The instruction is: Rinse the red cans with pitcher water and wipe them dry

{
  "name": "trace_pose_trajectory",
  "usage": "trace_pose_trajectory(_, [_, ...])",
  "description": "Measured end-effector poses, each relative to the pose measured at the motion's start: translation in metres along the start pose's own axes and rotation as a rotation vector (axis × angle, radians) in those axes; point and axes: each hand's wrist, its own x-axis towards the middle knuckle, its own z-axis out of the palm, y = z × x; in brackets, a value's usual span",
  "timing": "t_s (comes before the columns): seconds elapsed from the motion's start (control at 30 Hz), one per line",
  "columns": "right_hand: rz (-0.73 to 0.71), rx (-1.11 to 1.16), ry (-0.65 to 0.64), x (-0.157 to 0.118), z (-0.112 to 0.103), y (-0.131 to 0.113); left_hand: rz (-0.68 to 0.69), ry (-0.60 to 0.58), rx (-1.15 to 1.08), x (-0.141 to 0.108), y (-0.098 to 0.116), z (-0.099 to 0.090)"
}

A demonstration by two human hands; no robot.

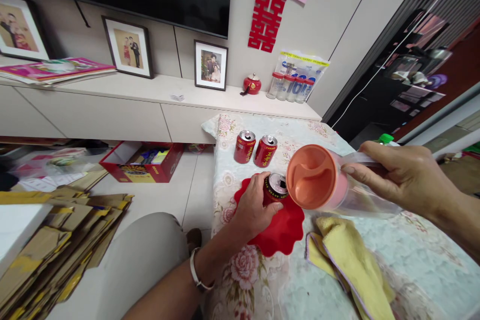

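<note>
My left hand (pixel 255 205) is wrapped round a dark red drink can (pixel 276 188) with an opened top. The can is upright over a red scalloped plate (pixel 279 232). In my right hand (pixel 397 172) is a clear plastic pitcher (pixel 360 190) with an orange lid (pixel 312 176), gripped by its handle. The pitcher is tipped sideways, its lid end close beside the can's rim. No stream of liquid can be made out. Two more opened red cans, a left one (pixel 244 147) and a right one (pixel 266 151), stand upright behind the plate.
A yellow cloth (pixel 352 260) lies crumpled on the flowered tablecloth (pixel 247 290). A green-capped bottle (pixel 386 138) is partly hidden behind my right hand. Glass jars (pixel 287 87) and a red pot (pixel 252 84) stand on the cabinet. Flattened cardboard (pixel 67 240) and a red box (pixel 138 170) are on the floor.
</note>
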Motion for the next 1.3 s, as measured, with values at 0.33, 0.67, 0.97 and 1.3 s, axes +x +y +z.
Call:
trace_pose_trajectory(0.33, [-0.012, -0.001, 0.003, 0.0015, -0.0013, -0.0010, 0.003, 0.000, 0.010, -0.0009, 0.0003, 0.0001])
trace_pose_trajectory(0.67, [0.000, -0.009, -0.007, 0.0005, -0.0003, -0.0009, 0.004, -0.006, 0.004, 0.0001, 0.0002, -0.0004])
trace_pose_trajectory(0.97, [-0.011, -0.013, -0.004, 0.0015, -0.0016, -0.0012, 0.007, 0.002, 0.002, -0.0006, 0.0004, 0.0005])
trace_pose_trajectory(1.3, [-0.018, -0.018, -0.002, 0.0033, -0.0009, -0.0018, 0.004, 0.003, 0.003, 0.0003, 0.0005, 0.0007])
